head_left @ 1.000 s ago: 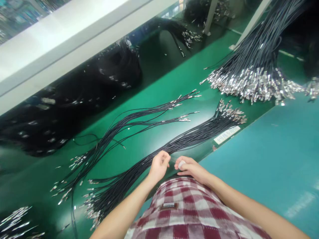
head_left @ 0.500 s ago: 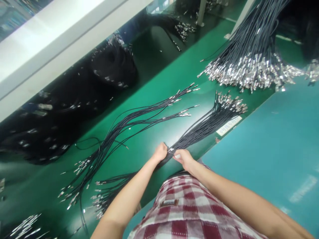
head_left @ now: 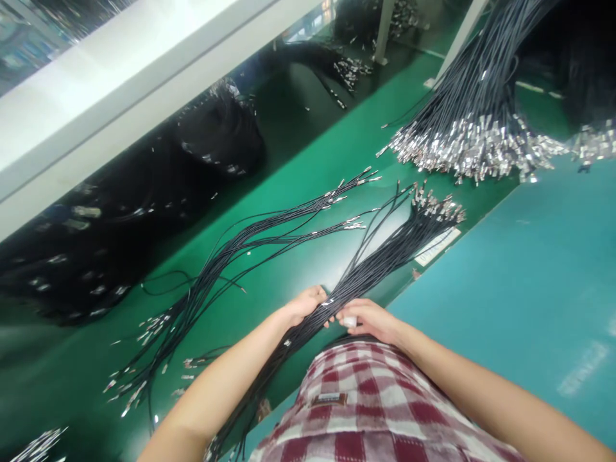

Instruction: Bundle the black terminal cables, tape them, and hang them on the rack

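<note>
A bundle of black wires [head_left: 378,263] with metal terminals at its far end lies slantwise in front of my body. My left hand [head_left: 308,304] is closed around its middle from the left, with fingertips showing below the wires. At the bundle's right side is my right hand [head_left: 370,319], its fingers bent and pressed to the wires beside a small shiny band [head_left: 328,303]. Something white covers my right thumb or a finger. The bundle's near end passes behind my left forearm and is partly hidden.
A looser bunch of black wires [head_left: 231,247] lies on the green table [head_left: 289,176]. At the back right hangs a large sheaf of wires [head_left: 481,138] with terminals. Dark wire heaps [head_left: 216,131] sit beneath a white shelf beam [head_left: 144,77]. A label [head_left: 437,248] marks the table edge.
The bundle's near end has swung down and toward my body. A few wires now stand apart at its far end. Both hands have shifted slightly lower on it.
</note>
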The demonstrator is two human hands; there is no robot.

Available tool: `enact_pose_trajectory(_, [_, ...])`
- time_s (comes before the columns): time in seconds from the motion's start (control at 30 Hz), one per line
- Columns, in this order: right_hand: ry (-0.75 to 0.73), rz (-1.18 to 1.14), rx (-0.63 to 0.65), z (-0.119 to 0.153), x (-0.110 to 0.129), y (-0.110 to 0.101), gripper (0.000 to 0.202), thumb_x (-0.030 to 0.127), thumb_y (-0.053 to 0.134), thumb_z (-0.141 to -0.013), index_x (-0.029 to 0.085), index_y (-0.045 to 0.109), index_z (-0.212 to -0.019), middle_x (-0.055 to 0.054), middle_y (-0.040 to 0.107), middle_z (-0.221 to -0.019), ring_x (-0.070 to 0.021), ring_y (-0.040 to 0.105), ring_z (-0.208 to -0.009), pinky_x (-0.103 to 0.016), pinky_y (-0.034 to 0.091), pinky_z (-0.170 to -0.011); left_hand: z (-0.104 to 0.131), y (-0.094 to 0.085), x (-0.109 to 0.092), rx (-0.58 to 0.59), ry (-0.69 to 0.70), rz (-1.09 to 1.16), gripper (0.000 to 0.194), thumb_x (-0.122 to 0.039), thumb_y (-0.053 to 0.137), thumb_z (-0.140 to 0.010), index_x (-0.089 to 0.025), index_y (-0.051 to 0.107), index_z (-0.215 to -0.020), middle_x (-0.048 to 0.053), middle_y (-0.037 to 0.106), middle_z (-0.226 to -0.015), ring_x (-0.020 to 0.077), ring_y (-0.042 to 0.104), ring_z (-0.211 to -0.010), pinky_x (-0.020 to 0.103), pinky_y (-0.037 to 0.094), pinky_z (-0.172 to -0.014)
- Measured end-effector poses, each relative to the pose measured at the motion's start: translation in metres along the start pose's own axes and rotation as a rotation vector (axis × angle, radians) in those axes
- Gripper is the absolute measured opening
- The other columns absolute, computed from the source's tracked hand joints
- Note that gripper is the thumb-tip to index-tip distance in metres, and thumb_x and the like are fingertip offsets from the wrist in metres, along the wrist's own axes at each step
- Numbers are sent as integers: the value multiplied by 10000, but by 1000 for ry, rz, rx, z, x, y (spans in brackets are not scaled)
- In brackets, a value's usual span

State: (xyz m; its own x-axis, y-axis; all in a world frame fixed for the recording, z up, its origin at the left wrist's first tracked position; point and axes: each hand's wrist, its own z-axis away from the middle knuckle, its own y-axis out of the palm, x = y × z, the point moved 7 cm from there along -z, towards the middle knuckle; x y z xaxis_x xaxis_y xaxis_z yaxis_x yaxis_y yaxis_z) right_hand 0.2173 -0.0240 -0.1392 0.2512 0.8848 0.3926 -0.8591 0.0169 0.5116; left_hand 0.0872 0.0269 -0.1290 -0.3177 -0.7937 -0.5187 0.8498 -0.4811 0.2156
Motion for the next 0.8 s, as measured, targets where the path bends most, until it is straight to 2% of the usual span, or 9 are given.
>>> enact_pose_trajectory(0.07, [40,89,56,1,-3,4,266,208,720,-554,187,733,-819,-61,731,-887,-200,647,-834,-311,513,-729,3,0,-7,-4,36,12,330,-463,613,-838,-219,394,-799,34,675,-579,178,625,-437,236,469,-426])
enact_pose_trajectory(0.17, [-161,145,58,-5,13,11,175,216,712,-546,164,705,-712,-51,715,-778,-218,647,-819,-355,512,-804,12,7,-14,100,-19,29,296,-423,616,-843,-205,417,-820,68,689,-599,188,644,-460,234,475,-434])
enact_pose_trajectory(0.27, [-426,142,-46,-12,29,13,252,270,768,-521,177,682,-738,-9,679,-716,-211,628,-770,-373,502,-824,25,21,-13,271,-127,88,264,-352,650,-821,-172,458,-844,124,719,-715,189,668,-513,241,495,-463])
enact_pose_trajectory(0.33, [-481,135,-175,-16,28,4,325,332,779,-535,196,679,-813,7,664,-713,-206,615,-757,-375,500,-815,28,30,-9,301,-131,152,304,-332,713,-771,-168,465,-834,85,708,-736,177,672,-530,236,498,-474])
enact_pose_trajectory(0.47, [-357,208,-286,-13,12,-21,283,419,750,-600,194,661,-746,-10,643,-683,-203,589,-713,-359,499,-726,17,32,8,71,44,217,470,-490,774,-681,-195,421,-776,-34,618,-608,172,639,-460,228,456,-427])
enact_pose_trajectory(0.57, [-154,498,-88,11,7,-29,202,339,761,-592,178,646,-631,-13,623,-611,-183,561,-612,-326,471,-630,10,37,18,-35,183,218,524,-610,732,-672,-209,415,-786,-44,613,-590,172,627,-455,243,454,-434])
enact_pose_trajectory(0.67, [-255,782,46,44,41,-19,133,316,685,-717,184,680,-703,-29,662,-658,-185,582,-613,-318,459,-635,10,40,21,-82,246,215,516,-619,713,-683,-214,411,-787,-51,610,-614,161,628,-475,231,435,-433])
enact_pose_trajectory(0.73, [-528,931,-52,53,85,-4,148,323,637,-797,206,704,-859,-59,705,-827,-211,628,-765,-340,466,-747,12,41,19,-95,264,221,511,-610,711,-687,-216,401,-782,-40,640,-693,147,623,-475,236,439,-436])
enact_pose_trajectory(0.8, [-681,1144,-90,43,116,17,251,341,751,-716,217,712,-931,-82,705,-937,-253,625,-933,-376,430,-878,15,42,18,-100,268,225,502,-596,713,-690,-217,397,-785,-38,650,-710,144,621,-472,247,457,-451])
